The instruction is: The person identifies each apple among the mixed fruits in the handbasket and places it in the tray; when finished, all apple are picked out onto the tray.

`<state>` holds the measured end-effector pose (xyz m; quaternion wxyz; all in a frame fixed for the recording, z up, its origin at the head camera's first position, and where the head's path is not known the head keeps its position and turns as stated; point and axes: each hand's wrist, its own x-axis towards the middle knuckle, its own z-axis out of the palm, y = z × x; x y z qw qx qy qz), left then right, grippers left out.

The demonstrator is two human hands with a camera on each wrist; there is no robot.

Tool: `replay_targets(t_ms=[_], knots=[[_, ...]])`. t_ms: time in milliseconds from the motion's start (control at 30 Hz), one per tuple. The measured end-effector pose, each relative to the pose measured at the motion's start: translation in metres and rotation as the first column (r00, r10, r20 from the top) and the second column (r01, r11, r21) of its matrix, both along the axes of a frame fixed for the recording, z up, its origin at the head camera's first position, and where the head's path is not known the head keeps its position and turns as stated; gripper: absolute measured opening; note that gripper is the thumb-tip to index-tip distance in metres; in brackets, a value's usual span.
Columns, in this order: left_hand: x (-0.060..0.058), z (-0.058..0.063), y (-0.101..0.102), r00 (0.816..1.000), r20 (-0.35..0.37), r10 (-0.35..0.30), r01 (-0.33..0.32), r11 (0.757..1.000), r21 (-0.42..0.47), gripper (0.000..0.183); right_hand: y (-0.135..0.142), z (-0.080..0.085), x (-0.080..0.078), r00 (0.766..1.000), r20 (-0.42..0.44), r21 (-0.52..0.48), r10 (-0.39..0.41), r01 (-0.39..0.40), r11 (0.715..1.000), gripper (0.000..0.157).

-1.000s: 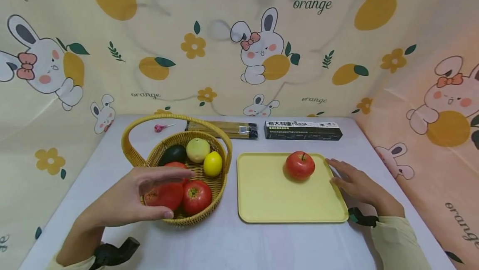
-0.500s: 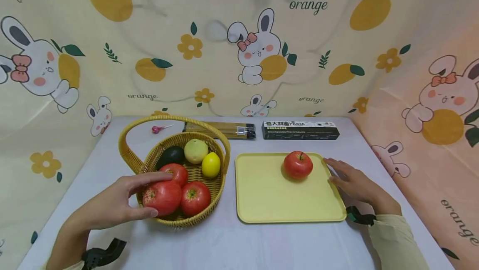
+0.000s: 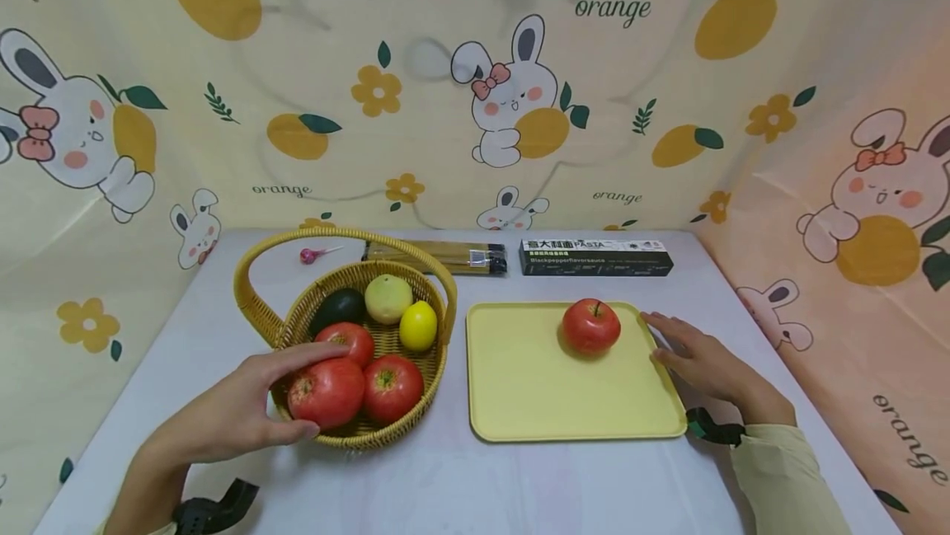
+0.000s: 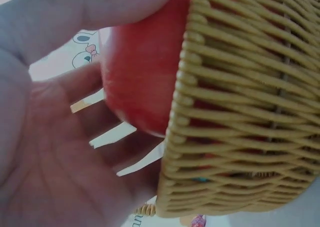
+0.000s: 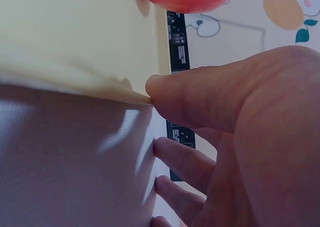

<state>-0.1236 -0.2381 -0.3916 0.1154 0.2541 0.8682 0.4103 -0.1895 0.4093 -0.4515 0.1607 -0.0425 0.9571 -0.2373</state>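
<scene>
My left hand (image 3: pixel 230 407) curves round a large red fruit (image 3: pixel 326 392) with a pale, speckled end, at the near left of the wicker basket (image 3: pixel 430 410). In the left wrist view the thumb lies along one side of this fruit, and the fingers (image 4: pixel 90 122) reach behind it beside the woven wall. My right hand (image 3: pixel 708 364) rests at the right edge of the yellow tray (image 3: pixel 534 391), fingers extended. Seen from the right wrist, its thumb (image 5: pixel 185 99) touches the rim. On the tray sits a red apple (image 3: pixel 591 327), stem up.
Other fruit shares the basket: two red fruits (image 3: pixel 393 388), a yellow lemon (image 3: pixel 419 326), a pale green round fruit (image 3: pixel 388 299) and a dark green oval one (image 3: pixel 338 311). Behind lie a pasta box (image 3: pixel 596 258), a long packet (image 3: pixel 445 257) and a lollipop (image 3: pixel 309 255). The basket's handle arches up.
My left hand has come down from above the basket and closed round the large red fruit, which has shifted slightly right along with its neighbour. My right hand stays at the tray's edge.
</scene>
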Motion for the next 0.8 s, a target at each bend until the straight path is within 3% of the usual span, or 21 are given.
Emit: replay_targets(t_ms=[200, 333, 500, 667, 800], knots=[[0.0, 0.004, 0.011, 0.995, -0.066, 0.07, -0.068, 0.997, 0.027, 0.084, -0.001, -0.001, 0.0, 1.0, 0.003, 0.006, -0.003, 0.003, 1.0, 0.081], [-0.004, 0.011, 0.023, 0.994, -0.076, 0.073, -0.07, 0.996, 0.048, 0.079, 0.0, -0.003, -0.001, 1.0, 0.009, 0.009, -0.009, 0.009, 1.0, 0.082], [-0.01, 0.02, 0.044, 0.994, -0.11, -0.003, 0.009, 0.999, 0.051, 0.076, 0.0, -0.003, -0.001, 1.0, 0.012, 0.013, -0.006, 0.006, 1.0, 0.082], [-0.015, 0.024, 0.071, 0.97, -0.216, -0.113, 0.118, 0.993, 0.009, 0.077, -0.001, -0.001, -0.001, 1.0, 0.011, 0.011, -0.003, 0.003, 1.0, 0.082], [-0.018, 0.028, 0.09, 0.958, -0.229, -0.171, 0.178, 0.984, 0.01, 0.076, -0.002, 0.001, -0.002, 1.0, 0.012, 0.005, 0.001, -0.001, 1.0, 0.082]])
